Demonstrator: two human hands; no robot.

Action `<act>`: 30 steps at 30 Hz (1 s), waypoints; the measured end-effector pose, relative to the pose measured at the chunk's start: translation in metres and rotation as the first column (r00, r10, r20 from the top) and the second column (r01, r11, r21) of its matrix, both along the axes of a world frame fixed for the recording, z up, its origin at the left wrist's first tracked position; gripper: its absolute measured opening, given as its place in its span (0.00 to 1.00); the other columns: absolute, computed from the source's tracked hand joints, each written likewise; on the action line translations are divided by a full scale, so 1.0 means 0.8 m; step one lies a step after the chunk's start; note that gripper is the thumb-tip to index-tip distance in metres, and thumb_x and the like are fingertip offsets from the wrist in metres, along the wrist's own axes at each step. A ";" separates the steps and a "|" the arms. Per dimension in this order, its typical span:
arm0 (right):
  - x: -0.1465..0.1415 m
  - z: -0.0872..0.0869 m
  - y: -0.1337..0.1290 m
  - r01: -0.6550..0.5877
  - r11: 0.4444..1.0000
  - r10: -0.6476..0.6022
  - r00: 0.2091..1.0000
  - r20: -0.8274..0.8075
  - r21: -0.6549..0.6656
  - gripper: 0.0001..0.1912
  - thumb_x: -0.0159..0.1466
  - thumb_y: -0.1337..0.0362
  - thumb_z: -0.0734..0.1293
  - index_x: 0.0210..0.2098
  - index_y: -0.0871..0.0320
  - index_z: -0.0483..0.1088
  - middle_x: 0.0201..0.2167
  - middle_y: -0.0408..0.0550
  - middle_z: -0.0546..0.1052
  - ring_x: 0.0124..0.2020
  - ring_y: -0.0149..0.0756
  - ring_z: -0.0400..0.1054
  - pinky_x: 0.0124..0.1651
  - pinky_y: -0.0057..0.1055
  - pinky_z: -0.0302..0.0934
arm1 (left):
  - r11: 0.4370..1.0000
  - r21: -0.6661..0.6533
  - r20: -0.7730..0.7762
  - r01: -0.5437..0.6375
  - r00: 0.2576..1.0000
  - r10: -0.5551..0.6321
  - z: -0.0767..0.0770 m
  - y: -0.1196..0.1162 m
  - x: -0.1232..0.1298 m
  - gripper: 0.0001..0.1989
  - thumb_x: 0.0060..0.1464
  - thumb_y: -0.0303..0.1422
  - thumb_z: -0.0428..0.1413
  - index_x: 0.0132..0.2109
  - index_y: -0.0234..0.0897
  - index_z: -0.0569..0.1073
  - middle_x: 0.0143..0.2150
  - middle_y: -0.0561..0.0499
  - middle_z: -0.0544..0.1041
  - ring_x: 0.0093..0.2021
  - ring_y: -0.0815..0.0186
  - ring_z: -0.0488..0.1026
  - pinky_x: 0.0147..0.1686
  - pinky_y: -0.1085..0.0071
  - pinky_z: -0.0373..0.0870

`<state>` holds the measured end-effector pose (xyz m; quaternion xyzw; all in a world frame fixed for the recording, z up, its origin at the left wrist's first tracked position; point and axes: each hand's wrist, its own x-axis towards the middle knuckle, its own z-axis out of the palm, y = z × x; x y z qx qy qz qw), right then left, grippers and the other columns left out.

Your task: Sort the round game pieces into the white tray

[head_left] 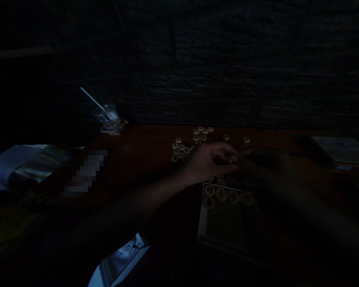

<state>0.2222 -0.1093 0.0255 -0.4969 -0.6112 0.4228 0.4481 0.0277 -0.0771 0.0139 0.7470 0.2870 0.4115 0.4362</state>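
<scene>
In dim light my left hand (208,161) and my right hand (265,163) meet fingertip to fingertip above the far edge of a shallow box (202,227). Both are closed in a pinch; what lies between the fingers, perhaps a small pale object, is too dark to make out. Round Chinese chess pieces with red or dark characters, such as one red-marked piece (221,194), line the box's far side. More loose pieces (182,147) lie on the brown table (146,145) beyond my left hand, some partly hidden by it.
Clear plastic cups (107,117) with a white straw stand at the back left, against the dark wall (182,71). A flat pale box (341,149) lies at the right. A whitish-blue object (119,261) is at the near edge, and a pale cloth or bag (14,163) far left.
</scene>
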 end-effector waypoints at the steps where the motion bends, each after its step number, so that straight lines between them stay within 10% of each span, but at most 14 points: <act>1: -0.001 -0.001 -0.001 -0.006 1.000 0.006 1.000 -0.016 -0.014 0.19 0.56 0.47 0.78 0.35 0.57 0.81 0.29 0.49 0.83 0.24 0.36 0.75 0.23 0.27 0.64 | 1.000 0.003 -0.003 -0.012 1.000 0.012 0.000 0.000 0.000 0.14 0.51 0.31 0.68 0.46 0.36 0.79 0.35 0.51 0.82 0.35 0.68 0.80 0.35 0.75 0.73; 13: 0.005 -0.002 0.005 -0.024 1.000 0.026 0.987 -0.158 0.016 0.14 0.58 0.56 0.76 0.40 0.57 0.82 0.33 0.48 0.84 0.30 0.36 0.76 0.33 0.30 0.69 | 0.942 -0.335 0.202 0.028 0.979 0.043 0.012 -0.003 0.003 0.17 0.52 0.37 0.68 0.46 0.33 0.78 0.36 0.46 0.84 0.33 0.61 0.83 0.36 0.66 0.82; 30: -0.005 -0.004 -0.004 0.012 0.998 -0.010 0.999 -0.033 0.059 0.20 0.54 0.47 0.79 0.30 0.58 0.79 0.26 0.47 0.81 0.24 0.33 0.72 0.25 0.28 0.63 | 0.994 0.015 -0.004 -0.107 0.994 0.107 0.009 -0.011 0.006 0.12 0.47 0.29 0.70 0.39 0.36 0.78 0.36 0.50 0.84 0.36 0.65 0.83 0.37 0.73 0.78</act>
